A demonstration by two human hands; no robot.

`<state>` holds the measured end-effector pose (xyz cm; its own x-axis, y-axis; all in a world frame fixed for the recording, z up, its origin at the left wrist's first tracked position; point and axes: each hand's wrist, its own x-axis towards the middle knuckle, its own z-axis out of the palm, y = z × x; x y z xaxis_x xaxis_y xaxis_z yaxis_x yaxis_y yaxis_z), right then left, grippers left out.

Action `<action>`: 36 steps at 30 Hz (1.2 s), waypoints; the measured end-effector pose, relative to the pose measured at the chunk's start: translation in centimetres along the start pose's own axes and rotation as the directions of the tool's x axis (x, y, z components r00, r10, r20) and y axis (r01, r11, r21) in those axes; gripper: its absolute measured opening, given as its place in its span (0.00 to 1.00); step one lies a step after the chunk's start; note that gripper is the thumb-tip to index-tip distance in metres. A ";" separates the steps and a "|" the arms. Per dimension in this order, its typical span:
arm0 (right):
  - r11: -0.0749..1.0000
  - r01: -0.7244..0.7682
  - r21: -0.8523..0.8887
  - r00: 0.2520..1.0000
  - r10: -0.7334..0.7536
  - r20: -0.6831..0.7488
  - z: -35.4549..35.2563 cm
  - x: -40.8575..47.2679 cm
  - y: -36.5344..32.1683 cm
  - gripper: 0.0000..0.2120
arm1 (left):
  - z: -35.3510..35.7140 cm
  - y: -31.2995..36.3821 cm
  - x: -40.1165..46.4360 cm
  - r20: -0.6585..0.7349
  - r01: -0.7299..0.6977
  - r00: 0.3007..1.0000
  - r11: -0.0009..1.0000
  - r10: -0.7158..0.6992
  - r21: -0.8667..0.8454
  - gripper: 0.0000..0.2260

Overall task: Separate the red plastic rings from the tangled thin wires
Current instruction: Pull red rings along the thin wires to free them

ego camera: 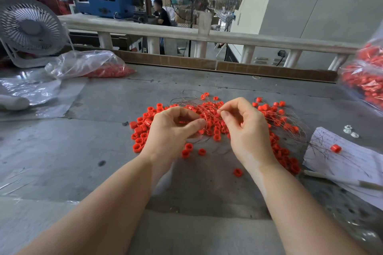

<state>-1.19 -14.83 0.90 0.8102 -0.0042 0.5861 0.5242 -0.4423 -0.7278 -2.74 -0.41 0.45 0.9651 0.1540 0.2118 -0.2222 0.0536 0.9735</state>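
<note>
Pinching thin wires | both hands | strands fanning right over red rings

A single head-worn wide-angle view looks forward and down, close over the hands and grey tabletop, the workshop beyond.

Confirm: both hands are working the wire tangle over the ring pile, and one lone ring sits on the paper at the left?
Not quite. The head view shows the lone ring on the paper at the right. Both hands, left hand and right hand, do work the wires over the ring pile.
</note>
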 end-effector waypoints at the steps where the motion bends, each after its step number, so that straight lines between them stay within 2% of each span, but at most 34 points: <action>1: 1.000 0.009 0.008 1.000 -0.009 -0.002 0.0 0.0 -0.1 0.10 | 0.0 0.1 -0.1 0.005 0.007 1.000 1.000 -0.007 -0.023 0.06; 7: 0.995 0.089 0.033 0.995 -0.088 -0.038 -0.1 0.0 -0.3 0.09 | 0.1 0.6 -0.4 0.068 0.021 0.998 0.995 -0.015 -0.097 0.06; 20: 0.971 0.228 0.071 0.946 -0.204 -0.253 -0.8 0.2 -1.4 0.07 | 0.1 0.8 -0.5 0.111 0.055 0.993 0.985 -0.037 -0.162 0.06; 27: 0.941 0.322 -0.099 0.862 -0.335 -0.381 -1.5 -0.1 -1.9 0.05 | 0.1 1.0 -0.6 0.188 0.047 0.982 0.981 -0.011 -0.189 0.10; 31: 0.909 0.341 -0.239 0.832 -0.410 -0.375 -1.6 -0.1 -1.8 0.06 | 0.1 1.2 -0.7 0.215 0.053 0.977 0.966 0.003 -0.252 0.10; 36: 0.868 0.393 -0.305 0.801 -0.486 -0.350 -1.5 0.0 -1.7 0.07 | 0.1 1.4 -0.7 0.253 0.085 0.967 0.943 -0.001 -0.321 0.09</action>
<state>-2.48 -15.46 2.69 0.3026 -0.1026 0.9476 0.6929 -0.6590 -0.2927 -3.73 -0.51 1.65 0.9689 -0.1012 0.2258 -0.1720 0.3803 0.9087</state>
